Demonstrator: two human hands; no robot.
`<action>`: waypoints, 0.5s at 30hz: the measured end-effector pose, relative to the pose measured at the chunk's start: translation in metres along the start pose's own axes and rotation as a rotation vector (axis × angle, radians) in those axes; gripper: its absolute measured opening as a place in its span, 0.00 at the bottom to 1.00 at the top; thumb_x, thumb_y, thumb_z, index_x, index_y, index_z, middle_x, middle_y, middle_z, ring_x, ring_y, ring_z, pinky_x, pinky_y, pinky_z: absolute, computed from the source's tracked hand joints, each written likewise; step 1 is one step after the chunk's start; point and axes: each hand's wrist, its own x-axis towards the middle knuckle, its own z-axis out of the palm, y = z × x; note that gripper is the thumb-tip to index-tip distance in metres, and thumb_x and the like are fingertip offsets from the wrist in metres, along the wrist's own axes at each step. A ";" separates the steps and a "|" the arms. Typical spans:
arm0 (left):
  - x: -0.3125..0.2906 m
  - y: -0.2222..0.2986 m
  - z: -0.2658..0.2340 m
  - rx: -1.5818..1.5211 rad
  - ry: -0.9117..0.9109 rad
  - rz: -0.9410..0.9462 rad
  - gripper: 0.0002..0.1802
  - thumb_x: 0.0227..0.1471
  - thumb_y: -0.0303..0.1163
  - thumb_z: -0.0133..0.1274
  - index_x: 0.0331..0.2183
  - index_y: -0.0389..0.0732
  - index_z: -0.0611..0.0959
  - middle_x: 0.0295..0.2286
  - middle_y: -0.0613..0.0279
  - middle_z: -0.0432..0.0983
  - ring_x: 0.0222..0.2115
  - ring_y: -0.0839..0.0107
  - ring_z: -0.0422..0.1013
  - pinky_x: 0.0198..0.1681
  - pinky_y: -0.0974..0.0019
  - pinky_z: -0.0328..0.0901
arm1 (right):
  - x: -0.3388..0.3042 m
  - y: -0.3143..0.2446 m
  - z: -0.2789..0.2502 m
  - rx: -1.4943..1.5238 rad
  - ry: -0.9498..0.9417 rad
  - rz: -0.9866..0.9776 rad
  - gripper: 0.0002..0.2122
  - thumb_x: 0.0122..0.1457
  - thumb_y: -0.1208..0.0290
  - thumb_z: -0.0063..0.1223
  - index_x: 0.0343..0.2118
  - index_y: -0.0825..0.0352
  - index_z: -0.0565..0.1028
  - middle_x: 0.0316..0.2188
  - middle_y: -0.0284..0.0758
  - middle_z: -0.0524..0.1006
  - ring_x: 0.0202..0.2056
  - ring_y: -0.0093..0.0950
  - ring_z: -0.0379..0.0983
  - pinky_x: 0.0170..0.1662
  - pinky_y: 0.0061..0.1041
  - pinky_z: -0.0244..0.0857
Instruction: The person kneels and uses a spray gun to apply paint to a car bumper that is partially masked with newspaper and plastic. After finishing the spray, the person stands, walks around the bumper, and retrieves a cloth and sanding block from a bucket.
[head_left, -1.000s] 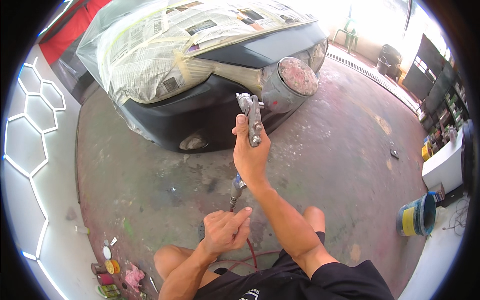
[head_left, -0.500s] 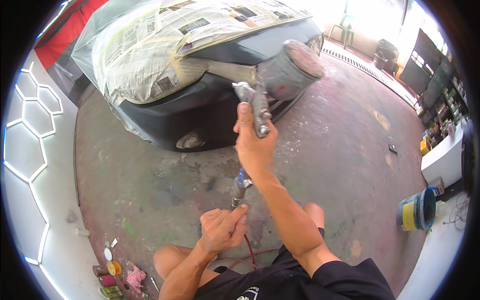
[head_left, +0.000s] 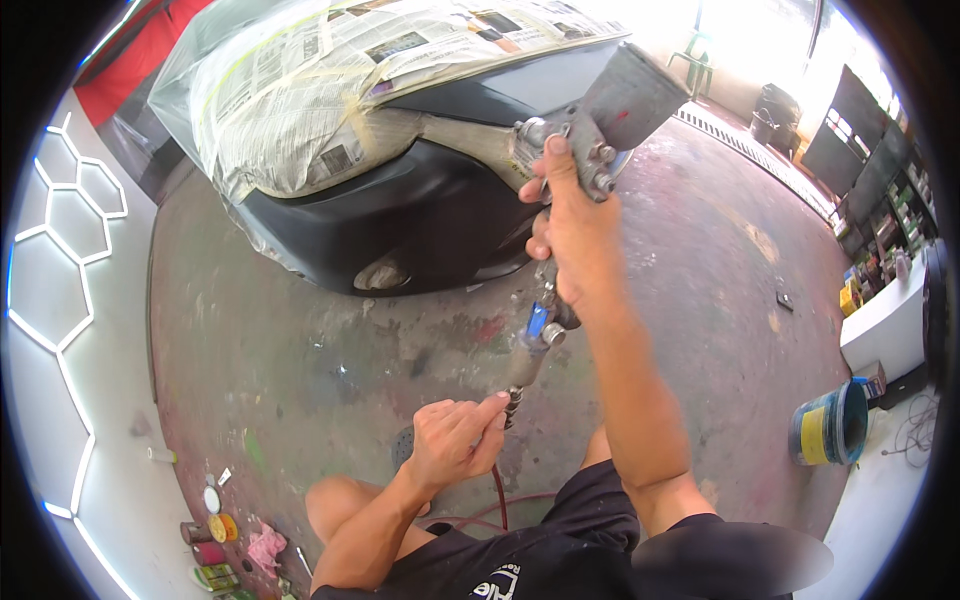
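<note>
"Hands first: what do we grip?"

"Our right hand (head_left: 580, 225) clenches the handle of a spray gun (head_left: 588, 150), thumb up along its back. Our left hand (head_left: 452, 445) is loosely curled, index finger stretched to the hose coupling (head_left: 515, 405); we cannot tell whether it grasps anything."

"Where do we have the gun?"

"Raised, overlapping the right end of the black bumper (head_left: 370, 225) in our view, cup (head_left: 640, 100) tilted up and right. We cannot judge the gap."

"And room around us?"

"Floor (head_left: 730, 320) stretches rightward from the bumper's curved edge to a bucket (head_left: 815, 438). Cans (head_left: 222, 527) sit lower left, beside the wall (head_left: 118, 320)."
</note>
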 end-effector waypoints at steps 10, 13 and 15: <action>0.001 -0.004 0.009 -0.002 -0.001 0.022 0.21 0.48 0.20 0.64 0.47 0.38 0.86 0.18 0.67 0.71 0.15 0.70 0.68 0.20 0.64 0.61 | 0.023 -0.036 -0.031 0.005 -0.200 -0.035 0.25 0.66 0.44 0.64 0.41 0.67 0.79 0.28 0.30 0.76 0.18 0.12 0.58 0.21 0.18 0.55; 0.000 -0.002 0.013 -0.016 -0.002 0.032 0.22 0.48 0.20 0.64 0.48 0.39 0.86 0.18 0.68 0.71 0.15 0.70 0.67 0.20 0.65 0.60 | 0.025 -0.034 -0.050 0.015 -0.122 -0.033 0.24 0.67 0.46 0.65 0.42 0.69 0.77 0.28 0.30 0.74 0.17 0.11 0.58 0.20 0.16 0.54; 0.001 0.000 0.014 -0.021 -0.006 0.039 0.23 0.48 0.20 0.64 0.48 0.39 0.86 0.18 0.68 0.71 0.15 0.70 0.67 0.20 0.66 0.60 | 0.024 -0.031 -0.067 -0.005 -0.095 -0.036 0.24 0.67 0.46 0.64 0.42 0.69 0.77 0.28 0.30 0.74 0.17 0.11 0.58 0.19 0.16 0.54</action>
